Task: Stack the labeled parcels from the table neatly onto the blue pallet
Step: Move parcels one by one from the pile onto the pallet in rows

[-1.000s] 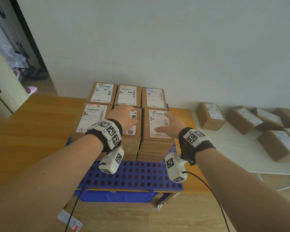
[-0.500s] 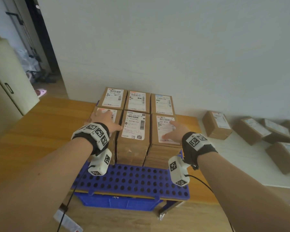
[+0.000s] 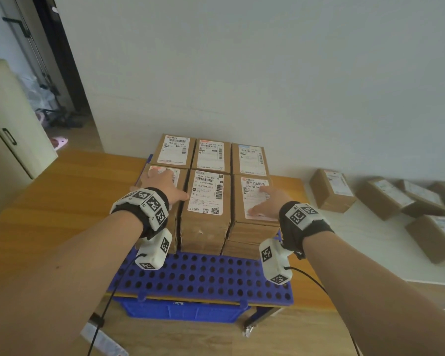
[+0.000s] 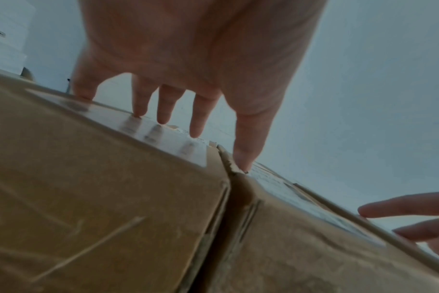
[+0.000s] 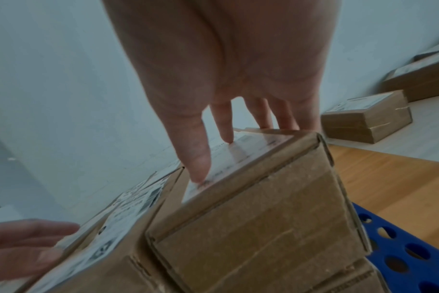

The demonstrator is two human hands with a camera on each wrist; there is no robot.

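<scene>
Brown labeled parcels stand stacked in two rows of three on the blue perforated pallet (image 3: 203, 276). My left hand (image 3: 162, 186) lies flat with straight fingers on the front left parcel (image 4: 88, 158), its thumb at the seam beside the front middle parcel (image 3: 207, 194). My right hand (image 3: 266, 201) rests flat on the label of the front right parcel (image 5: 251, 158), fingers straight and spread. Neither hand grips anything. More labeled parcels (image 3: 332, 190) lie on the white table (image 3: 370, 242) at the right.
The pallet sits on a wooden table (image 3: 49, 201) against a white wall. Its front strip of holes is bare. A white cabinet (image 3: 8, 134) and a dark doorway are at the far left. Cables hang from both wrist cameras.
My left hand slid from the front middle parcel to the front left parcel. The right hand stayed on the front right parcel. The head view shifted closer.
</scene>
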